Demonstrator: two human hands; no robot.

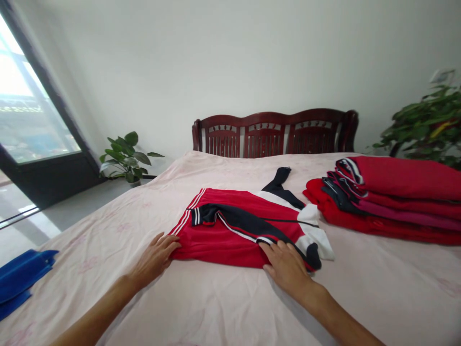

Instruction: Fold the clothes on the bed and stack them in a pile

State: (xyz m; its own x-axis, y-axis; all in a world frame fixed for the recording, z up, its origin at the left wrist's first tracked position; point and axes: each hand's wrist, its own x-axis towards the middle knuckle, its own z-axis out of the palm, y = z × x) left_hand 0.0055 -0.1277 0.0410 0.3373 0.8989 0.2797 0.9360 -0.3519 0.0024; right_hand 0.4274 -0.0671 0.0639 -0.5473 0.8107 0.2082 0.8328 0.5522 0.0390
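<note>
Red track jacket (219,245) lies under right-hand fingers (277,252) and against left-hand fingers (171,245) (both open, holding nothing).

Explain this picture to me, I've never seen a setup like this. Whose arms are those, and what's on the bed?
This view comes from a camera worn on a person's head, looking forward and down, so the arms are that person's own. The left hand and right hand rest flat on a red tracksuit jacket with a navy sleeve folded across it. Neither hand is gripping anything tightly. The jacket lies on a bed with a pale pink sheet. A stack of folded red clothes lies to the right, and a blue object sits at the left edge.
</note>
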